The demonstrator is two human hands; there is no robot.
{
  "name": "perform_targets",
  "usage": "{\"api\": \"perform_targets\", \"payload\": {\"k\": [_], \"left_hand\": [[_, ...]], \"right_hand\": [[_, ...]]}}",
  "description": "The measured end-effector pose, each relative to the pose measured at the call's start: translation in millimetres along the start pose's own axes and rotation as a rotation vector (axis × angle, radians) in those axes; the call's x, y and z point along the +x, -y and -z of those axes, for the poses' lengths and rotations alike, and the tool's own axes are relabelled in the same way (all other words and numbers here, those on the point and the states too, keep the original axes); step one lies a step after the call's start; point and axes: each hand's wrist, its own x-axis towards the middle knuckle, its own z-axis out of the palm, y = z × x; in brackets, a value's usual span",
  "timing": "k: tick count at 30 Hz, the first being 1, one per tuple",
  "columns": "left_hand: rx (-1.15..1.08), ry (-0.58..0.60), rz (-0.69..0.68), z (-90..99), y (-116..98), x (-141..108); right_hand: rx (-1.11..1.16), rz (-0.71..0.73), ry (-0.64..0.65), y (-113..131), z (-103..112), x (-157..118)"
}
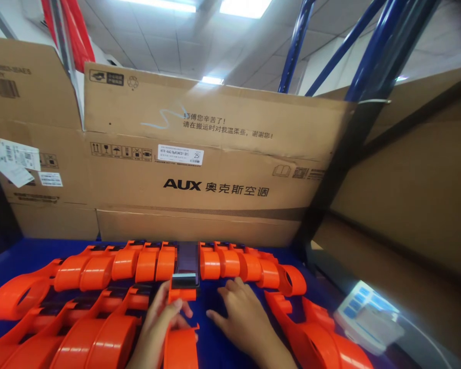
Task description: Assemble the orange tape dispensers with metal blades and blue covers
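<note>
My left hand point(162, 313) is wrapped around an orange tape dispenser point(183, 295), whose black toothed edge points away from me. The dispenser's round orange body comes down towards the bottom of the view. To its right, my right hand point(243, 311) is low over the blue surface point(215, 297), thumb apart and fingers loosely bent, with nothing visible in it. Similar orange dispensers point(117, 341) stand in a row by my left forearm. More orange dispensers point(210, 263) form a curved row beyond both hands.
A cardboard wall point(230, 210) with printing closes off the back. Dark blue rack posts point(330, 169) rise at the right. A white device with a lit blue screen point(369, 307) sits at lower right. Other orange dispensers point(318, 333) lie beside my right forearm.
</note>
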Motion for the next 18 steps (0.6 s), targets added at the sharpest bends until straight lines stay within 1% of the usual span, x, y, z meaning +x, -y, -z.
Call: {"api": "perform_targets", "payload": {"k": [2, 5, 11, 15, 18], "left_hand": [[0.015, 0.014, -0.004, 0.9, 1, 0], [0.028, 0.015, -0.046, 0.1, 2, 0], [0.051, -0.022, -0.090, -5.5, -1, -6], [0.116, -0.022, -0.117, -9.0, -5, -9], [0.147, -0.036, -0.110, -11.2, -6, -10]], "right_hand": [[-0.007, 0.014, 0.015, 1, -1, 1], [-0.011, 0.017, 0.026, 4, -2, 2], [0.067, 0.035, -0.025, 9, -4, 2], [0.207, 0.045, -0.051, 12, 0, 1], [0.415, 0.039, -0.087, 13, 3, 2]]}}
